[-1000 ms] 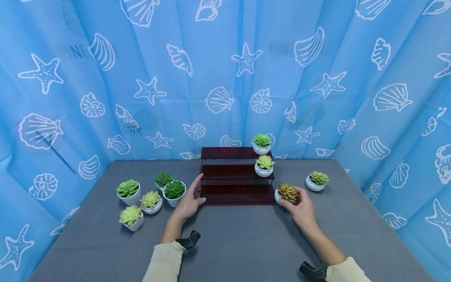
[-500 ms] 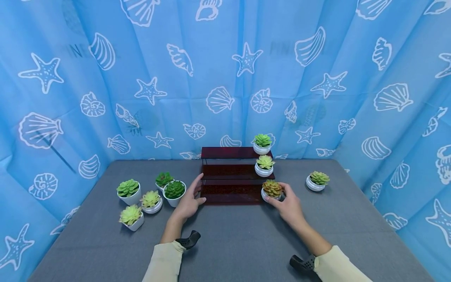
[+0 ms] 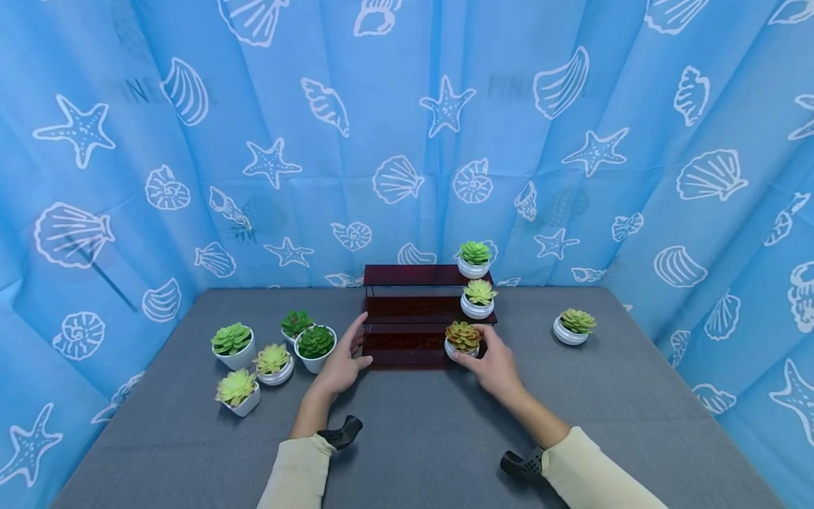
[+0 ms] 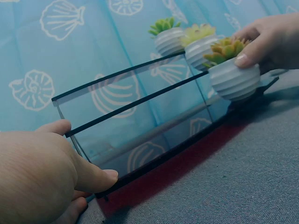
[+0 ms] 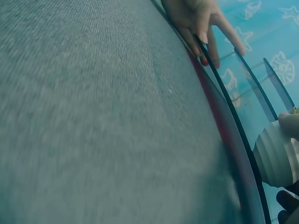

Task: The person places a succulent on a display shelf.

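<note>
My right hand (image 3: 499, 369) pinches a white ribbed pot with an orange-brown succulent (image 3: 462, 336) at the lowest tier of a dark red, see-through three-tier display stand (image 3: 407, 344). In the left wrist view the pot (image 4: 234, 80) is upright at the front edge; whether its base touches the tier I cannot tell. Extended fingers of my left hand (image 3: 340, 369) touch the stand's left end, thumb against the bottom tier and a finger at the middle one. A light green potted succulent (image 3: 478, 300) sits on the middle tier's right end, and a bright green one (image 3: 473, 259) on the top tier's right end.
Several potted succulents, among them a dark green one (image 3: 314, 344) and a pale yellow-green one (image 3: 237, 392), stand on the grey table (image 3: 420, 445) left of the stand. Another potted succulent (image 3: 574, 326) stands to the right. A blue shell-print curtain (image 3: 394, 127) hangs behind.
My right hand has carried the orange-brown succulent leftward, from the stand's right end to inward along the lowest tier. The left hand has stayed in place.
</note>
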A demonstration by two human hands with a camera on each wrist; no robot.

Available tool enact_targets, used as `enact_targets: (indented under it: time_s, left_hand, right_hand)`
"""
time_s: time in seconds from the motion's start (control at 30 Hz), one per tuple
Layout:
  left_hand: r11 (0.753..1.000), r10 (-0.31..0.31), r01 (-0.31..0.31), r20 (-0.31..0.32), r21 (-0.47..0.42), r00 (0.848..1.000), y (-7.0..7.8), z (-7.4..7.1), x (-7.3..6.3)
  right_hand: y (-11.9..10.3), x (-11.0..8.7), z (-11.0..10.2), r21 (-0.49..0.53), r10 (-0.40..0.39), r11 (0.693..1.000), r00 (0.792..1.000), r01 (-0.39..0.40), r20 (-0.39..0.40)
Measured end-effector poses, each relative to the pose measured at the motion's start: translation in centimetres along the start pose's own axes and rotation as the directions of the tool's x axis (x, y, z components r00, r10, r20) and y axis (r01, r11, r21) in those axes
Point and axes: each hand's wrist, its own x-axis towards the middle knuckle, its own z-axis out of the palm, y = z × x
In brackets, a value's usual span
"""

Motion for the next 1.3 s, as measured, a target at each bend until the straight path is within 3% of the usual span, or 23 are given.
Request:
enact_targets:
  time_s: [0.1, 0.63, 1.03, 1.3]
  left_hand:
    - [1.000, 0.012, -0.012, -0.018, 0.013, 1.000, -1.1, 0.1, 0.4]
    - [1.000, -0.003, 0.004, -0.029, 0.017, 1.000, -1.3, 0.2, 0.6]
    - [1.000, -0.010, 0.010, -0.026, 0.012, 1.000, -1.6, 0.1, 0.8]
    - [1.000, -0.001, 0.002, -0.028, 0.005, 1.000, -1.4, 0.2, 0.6]
  right_hand:
    - [-0.5, 0.2, 0.6, 0.001, -0.006, 1.000, 1.000, 0.006, 0.018]
    - [-2.1, 1.4, 2.6, -0.002, -0.042, 0.999, 0.997, 0.042, 0.063]
    - [-2.1, 1.3, 2.9, 0.054, -0.059, 0.997, 0.996, 0.056, 0.059]
    - [-2.1, 0.8, 2.0, 0.028, -0.081, 0.997, 0.993, 0.078, 0.085]
